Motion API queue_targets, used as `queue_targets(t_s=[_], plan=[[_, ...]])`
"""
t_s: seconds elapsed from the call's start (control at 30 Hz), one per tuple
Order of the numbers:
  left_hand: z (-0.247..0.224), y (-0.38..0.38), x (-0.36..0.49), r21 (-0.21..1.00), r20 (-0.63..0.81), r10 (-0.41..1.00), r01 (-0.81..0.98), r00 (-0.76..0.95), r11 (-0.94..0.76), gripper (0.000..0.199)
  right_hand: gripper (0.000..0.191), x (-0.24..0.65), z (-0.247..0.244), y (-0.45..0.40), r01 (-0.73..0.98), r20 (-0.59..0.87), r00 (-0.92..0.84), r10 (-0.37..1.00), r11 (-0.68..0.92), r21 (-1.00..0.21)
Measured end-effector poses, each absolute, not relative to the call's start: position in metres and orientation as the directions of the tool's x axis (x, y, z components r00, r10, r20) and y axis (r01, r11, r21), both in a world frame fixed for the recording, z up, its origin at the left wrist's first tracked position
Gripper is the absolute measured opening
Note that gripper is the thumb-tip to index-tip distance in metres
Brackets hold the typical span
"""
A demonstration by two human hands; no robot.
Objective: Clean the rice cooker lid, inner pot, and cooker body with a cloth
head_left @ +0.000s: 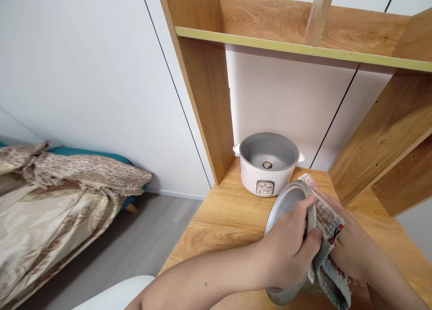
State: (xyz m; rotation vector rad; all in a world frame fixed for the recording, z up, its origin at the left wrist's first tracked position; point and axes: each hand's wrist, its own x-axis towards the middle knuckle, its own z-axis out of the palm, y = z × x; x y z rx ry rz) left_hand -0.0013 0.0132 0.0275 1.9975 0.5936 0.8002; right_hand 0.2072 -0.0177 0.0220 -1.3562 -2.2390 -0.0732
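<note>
In the head view, the left hand [286, 251] hides much of the tipped metal pot [274, 217] above the near part of the wooden desk [216, 231]. Its fingers and thumb pinch the pot's edge. The cloth [326, 213] covers the right hand's [349, 244] fingers, so I cannot tell how open they are. That arm reaches in from the near right.

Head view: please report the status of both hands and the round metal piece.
Left hand grips round metal piece, tilted. Right hand holds cloth against it. Open rice cooker stands beyond; no obstruction seen between hands.
</note>
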Motion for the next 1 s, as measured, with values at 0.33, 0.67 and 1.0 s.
queue_targets(t_s=[0.33, 0.67, 1.0], plan=[[0.0274, 0.0135, -0.0019, 0.860, 0.301, 0.660, 0.104, 0.688, -0.500, 0.066, 0.075, 0.2059, 0.0240, -0.0171, 0.829, 0.460, -0.338, 0.821, 0.491, -0.267], [0.0245, 0.0140, -0.0018, 0.856, 0.330, 0.653, 0.076, 0.681, -0.511, 0.068, 0.076, 0.2067, 0.0233, -0.0172, 0.834, 0.459, -0.336, 0.823, 0.486, -0.262], [0.0284, 0.0132, -0.0021, 0.853, 0.299, 0.666, 0.122, 0.684, -0.508, 0.067, 0.077, 0.2076, 0.0239, -0.0168, 0.838, 0.454, -0.357, 0.816, 0.495, -0.230]])
